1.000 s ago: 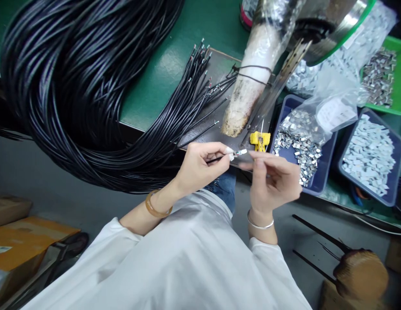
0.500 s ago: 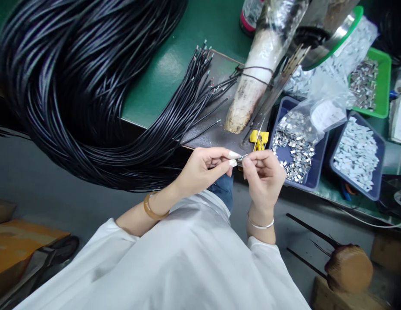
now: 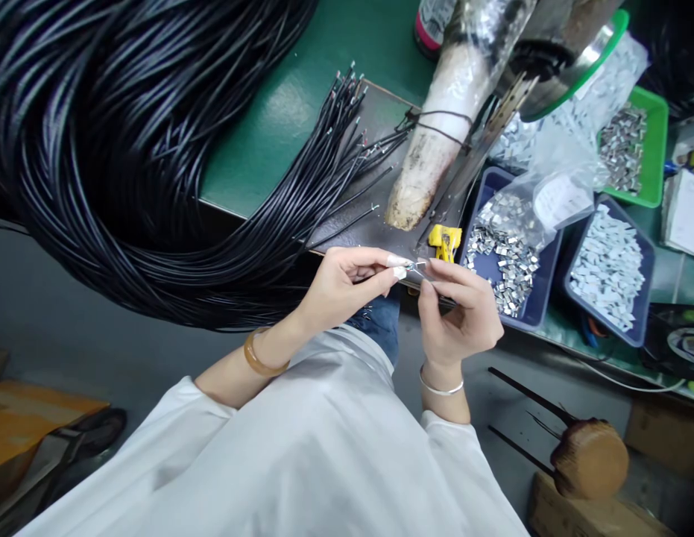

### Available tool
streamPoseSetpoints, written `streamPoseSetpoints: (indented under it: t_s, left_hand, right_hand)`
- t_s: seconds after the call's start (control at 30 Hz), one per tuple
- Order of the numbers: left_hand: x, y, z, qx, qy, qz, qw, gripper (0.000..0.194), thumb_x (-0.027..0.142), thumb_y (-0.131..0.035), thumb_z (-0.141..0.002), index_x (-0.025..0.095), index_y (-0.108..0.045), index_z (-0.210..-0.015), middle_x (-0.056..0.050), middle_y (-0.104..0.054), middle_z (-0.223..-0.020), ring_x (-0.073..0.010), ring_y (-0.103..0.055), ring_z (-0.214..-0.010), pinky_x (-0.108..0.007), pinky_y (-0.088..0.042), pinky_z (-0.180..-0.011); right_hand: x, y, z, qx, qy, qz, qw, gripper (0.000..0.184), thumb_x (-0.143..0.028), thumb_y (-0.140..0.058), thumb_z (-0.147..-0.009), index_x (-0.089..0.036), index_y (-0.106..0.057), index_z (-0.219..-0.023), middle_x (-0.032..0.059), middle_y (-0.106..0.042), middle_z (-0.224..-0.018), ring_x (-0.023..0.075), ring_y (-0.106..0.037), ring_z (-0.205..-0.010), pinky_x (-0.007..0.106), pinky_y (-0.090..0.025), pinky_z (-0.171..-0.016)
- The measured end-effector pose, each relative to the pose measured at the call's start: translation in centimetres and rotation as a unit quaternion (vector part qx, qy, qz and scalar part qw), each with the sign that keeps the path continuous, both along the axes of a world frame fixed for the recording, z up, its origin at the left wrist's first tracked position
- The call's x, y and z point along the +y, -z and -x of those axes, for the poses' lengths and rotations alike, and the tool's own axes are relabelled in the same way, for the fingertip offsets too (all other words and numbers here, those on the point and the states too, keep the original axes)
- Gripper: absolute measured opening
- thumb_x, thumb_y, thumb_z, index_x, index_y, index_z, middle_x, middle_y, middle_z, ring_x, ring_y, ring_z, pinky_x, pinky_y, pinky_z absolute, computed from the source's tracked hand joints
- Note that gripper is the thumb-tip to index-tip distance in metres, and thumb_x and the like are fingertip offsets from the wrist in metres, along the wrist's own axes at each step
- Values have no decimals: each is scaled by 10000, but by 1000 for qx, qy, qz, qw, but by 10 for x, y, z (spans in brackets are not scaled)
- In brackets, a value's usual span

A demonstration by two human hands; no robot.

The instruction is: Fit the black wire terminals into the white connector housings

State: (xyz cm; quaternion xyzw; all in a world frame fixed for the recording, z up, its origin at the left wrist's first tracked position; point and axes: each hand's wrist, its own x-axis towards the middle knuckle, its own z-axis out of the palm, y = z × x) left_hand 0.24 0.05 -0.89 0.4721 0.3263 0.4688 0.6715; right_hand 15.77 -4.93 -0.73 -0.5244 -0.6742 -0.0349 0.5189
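Note:
My left hand (image 3: 352,287), with white wraps on its thumb and index fingertips, is closed in a pinch on a cable end (image 3: 412,266). Thin bare wires fan out from it to the right. Just beside these wires is my right hand (image 3: 461,309), its thumb and index finger apart, the wire tips reaching in between them. The cable's run behind my left fingers is hidden. A large bundle of black cables (image 3: 257,246) lies beyond my left arm, many of its stripped ends resting on a dark board (image 3: 374,112).
A yellow tool (image 3: 446,240) lies past my right fingers. A wrapped white roll (image 3: 430,156) slants over the board. To the right stand a blue tray (image 3: 540,298) of metal clips, a blue tray (image 3: 648,283) of pale pieces and a green tray (image 3: 660,149). A stool (image 3: 595,459) stands below.
My right thumb and index finger have parted from their pinch at the wires. The thin strand that rose from them no longer shows. The view has shifted slightly.

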Motion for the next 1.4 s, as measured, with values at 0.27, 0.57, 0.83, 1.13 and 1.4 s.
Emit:
streamPoseSetpoints:
  t_s: [0.27, 0.57, 0.83, 1.13, 1.4]
  left_hand:
    - [4, -2, -6, 13, -25, -3, 1000, 104, 241, -779, -788, 138, -776, -802, -46, -770, -793, -96, -676, -661, -184, -554, -636]
    - [10, -2, -16, 23, -59, -20, 998, 31, 147, -742, -759, 128, -737, -735, -11, -733, -725, -87, -665, -659, -170, -551, -654]
    - [11, -7, -16, 44, -75, -25, 996, 29, 165, -752, -760, 135, -754, -759, -22, -759, -765, -105, -690, -691, -191, -565, -673]
    - [10, -5, -11, 37, -46, 2, 998, 88, 224, -779, -760, 142, -747, -751, -34, -761, -777, -115, -696, -700, -203, -551, -670]
    - [2, -9, -5, 129, 53, -14, 990, 103, 162, -648, -809, 139, -641, -709, 60, -497, -546, -44, -401, -492, -185, -307, -482]
  right_hand:
    - [5, 7, 2, 21, -11, 15, 1000, 190, -87, -686, -835, -226, -606, -938, 35, -762, -1038, 161, -757, -884, 330, -654, -770]
    - [12, 11, 1, 52, -3, 20, 998, 193, -86, -683, -841, -234, -622, -950, 14, -751, -1025, 164, -747, -895, 339, -646, -775]
    - [16, 3, 2, 37, 9, 13, 999, 215, -61, -734, -793, -230, -659, -902, 10, -760, -991, 161, -737, -901, 342, -638, -804]
    - [11, 9, 4, 63, -27, 25, 997, 204, -82, -706, -808, -235, -620, -912, 29, -751, -1060, 175, -748, -925, 337, -662, -751]
    - [-7, 0, -17, 96, 3, 140, 986, 91, -169, -632, -878, -256, -629, -903, -39, -709, -765, 136, -702, -655, 294, -584, -598]
